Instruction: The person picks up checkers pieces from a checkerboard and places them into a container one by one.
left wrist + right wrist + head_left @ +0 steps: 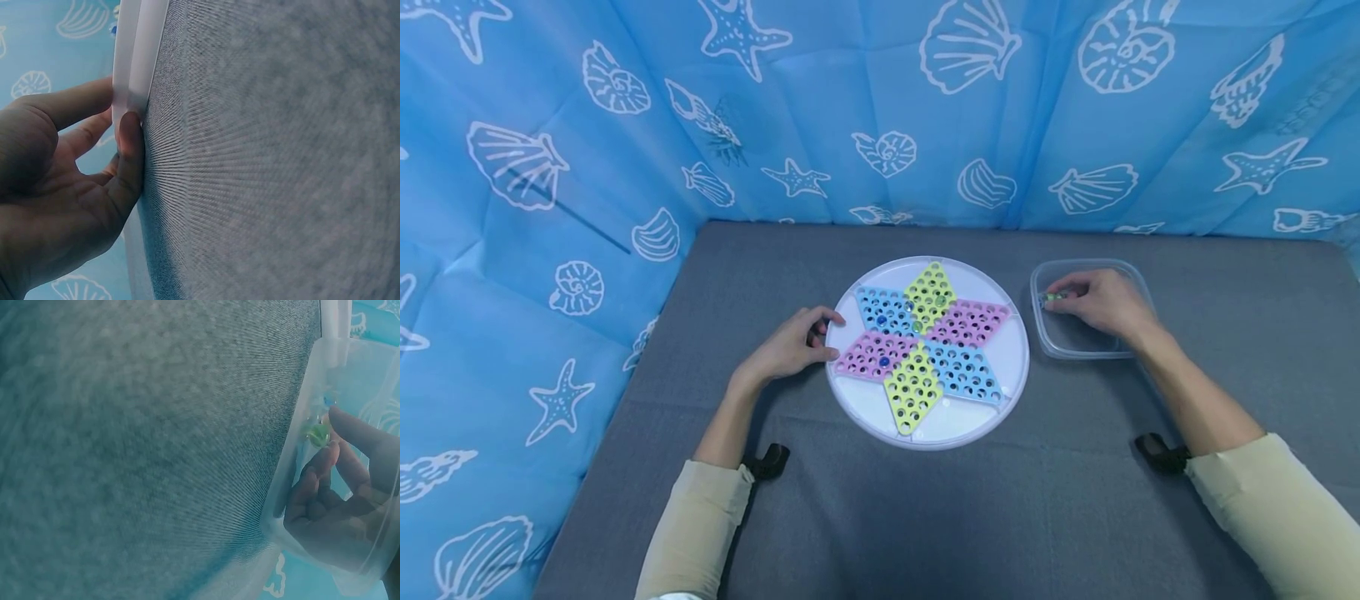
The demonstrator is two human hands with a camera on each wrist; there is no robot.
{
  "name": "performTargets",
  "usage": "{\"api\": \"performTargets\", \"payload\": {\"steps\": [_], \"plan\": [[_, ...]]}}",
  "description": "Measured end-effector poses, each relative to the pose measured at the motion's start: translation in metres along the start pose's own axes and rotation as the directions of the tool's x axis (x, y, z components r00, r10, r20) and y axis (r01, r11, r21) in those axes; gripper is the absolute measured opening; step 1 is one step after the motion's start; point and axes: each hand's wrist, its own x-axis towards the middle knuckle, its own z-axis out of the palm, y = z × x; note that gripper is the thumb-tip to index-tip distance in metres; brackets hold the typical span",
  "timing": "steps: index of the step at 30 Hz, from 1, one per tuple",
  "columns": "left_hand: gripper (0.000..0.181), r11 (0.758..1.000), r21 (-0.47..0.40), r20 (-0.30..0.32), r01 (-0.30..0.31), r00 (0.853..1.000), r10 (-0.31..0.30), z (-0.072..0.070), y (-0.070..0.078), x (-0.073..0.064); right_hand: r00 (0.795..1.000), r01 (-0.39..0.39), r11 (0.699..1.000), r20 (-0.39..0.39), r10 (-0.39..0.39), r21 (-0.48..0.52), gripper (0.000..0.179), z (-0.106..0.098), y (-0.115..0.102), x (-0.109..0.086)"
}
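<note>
A round white Chinese checkers board point(958, 425) lies on the table, with a six-pointed star of yellow, pink and blue hole fields. Several marbles sit in its holes, among them a blue marble point(884, 362) and a green marble point(917, 327). My left hand point(786, 343) rests its thumb and fingertips on the board's left rim point(131, 69), fingers loosely bent. To the right, my right hand point(1108, 302) reaches inside a clear plastic container point(1078, 353). Between its thumb and finger it pinches a clear marble with a green swirl point(319, 434). A bluish marble point(329, 400) shows beside the fingertips.
Dark grey cloth covers the table point(925, 525). A blue curtain point(850, 108) with white shells and starfish hangs behind and at the left. The container stands close to the board's right side. Black straps point(1161, 454) cross both wrists.
</note>
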Motion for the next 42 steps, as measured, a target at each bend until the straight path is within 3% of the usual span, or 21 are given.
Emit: {"api": "performTargets", "payload": {"steps": [26, 33, 42], "plan": [[0.044, 1.000, -0.006, 0.008, 0.016, 1.000, -0.016, 0.000, 0.001, 0.000, 0.999, -0.041, 0.998, 0.001, 0.041, 0.039, 0.041, 0.003, -0.002, 0.002], [0.043, 1.000, -0.005, 0.010, 0.015, 1.000, -0.015, 0.000, 0.002, 0.000, 0.997, 0.015, 0.997, -0.077, -0.009, 0.076, 0.039, 0.000, -0.005, -0.008], [0.043, 1.000, -0.011, 0.010, 0.017, 1.000, -0.016, 0.000, 0.001, 0.000, 0.979, 0.089, 0.987, -0.193, -0.062, 0.137, 0.045, -0.003, -0.022, -0.023]]}}
